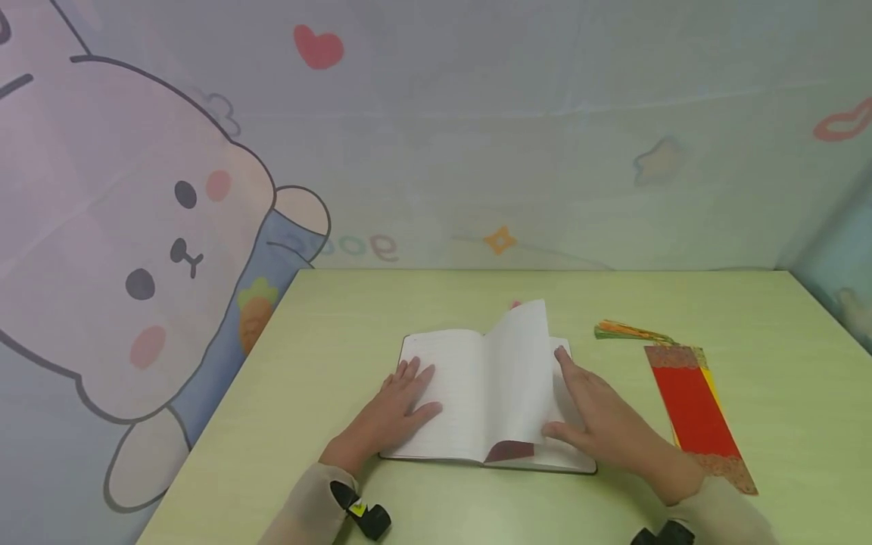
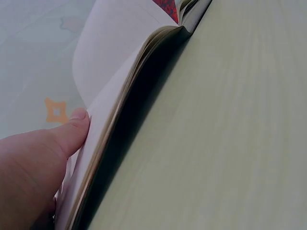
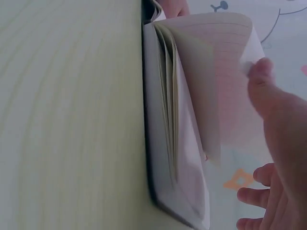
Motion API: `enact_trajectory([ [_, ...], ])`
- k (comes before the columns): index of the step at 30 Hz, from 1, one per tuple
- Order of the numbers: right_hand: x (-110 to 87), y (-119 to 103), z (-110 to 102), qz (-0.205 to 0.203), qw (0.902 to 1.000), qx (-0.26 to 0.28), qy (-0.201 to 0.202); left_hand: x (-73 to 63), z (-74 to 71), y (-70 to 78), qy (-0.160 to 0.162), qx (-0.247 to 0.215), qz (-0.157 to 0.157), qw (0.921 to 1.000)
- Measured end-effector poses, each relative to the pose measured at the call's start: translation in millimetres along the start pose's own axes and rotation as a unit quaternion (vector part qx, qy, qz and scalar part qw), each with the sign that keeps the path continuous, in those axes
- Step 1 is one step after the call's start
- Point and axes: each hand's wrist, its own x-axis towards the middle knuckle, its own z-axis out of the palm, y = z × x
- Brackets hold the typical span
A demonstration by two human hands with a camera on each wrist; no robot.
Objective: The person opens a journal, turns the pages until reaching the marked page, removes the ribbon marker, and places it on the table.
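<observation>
A lined notebook [image 1: 453, 401] lies open on the table, its dark cover showing along the edges. My left hand [image 1: 391, 415] rests with spread fingers on the left page. Right of the spine, a page [image 1: 521, 371] stands lifted and curved. My right hand [image 1: 609, 424] is beside it, fingers extended; in the right wrist view its thumb [image 3: 261, 79] touches the page's edge while the other fingers stay apart from the paper. Under the lifted page a reddish patterned piece [image 1: 509, 452] peeks out, mostly hidden; its red corner [image 2: 168, 9] also shows in the left wrist view.
Right of the notebook lie a red bookmark-like strip [image 1: 698, 405] with patterned ends and a yellow strip [image 1: 708, 382] partly beneath it. An orange-green tassel [image 1: 630, 331] extends from their top. A cartoon-printed cloth [image 1: 436, 166] hangs behind the pale table [image 1: 422, 295].
</observation>
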Motion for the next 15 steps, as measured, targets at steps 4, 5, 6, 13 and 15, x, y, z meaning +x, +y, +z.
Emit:
enact_trajectory([
  [4,2.3,-9,-1,-0.031,0.9993,0.022,0.006,-1.6,-0.7,-0.7,0.002,-0.008,-0.003,1.0000],
  [5,3.1,-11,-1,-0.044,0.9986,0.027,0.010,-1.9,-0.7,-1.1,0.002,-0.011,-0.005,0.9999],
  [6,3.8,-13,-1,-0.058,0.9977,0.032,0.014,-2.3,-0.7,-1.5,0.005,-0.012,-0.005,0.9999],
  [13,13.8,-29,2,-0.128,0.9901,0.053,0.025,-4.3,-4.5,-4.7,0.029,-0.017,-0.001,0.9994],
  [15,16.6,-34,5,-0.134,0.9890,0.059,0.020,-4.8,-6.4,-4.7,0.035,-0.017,0.002,0.9992],
])
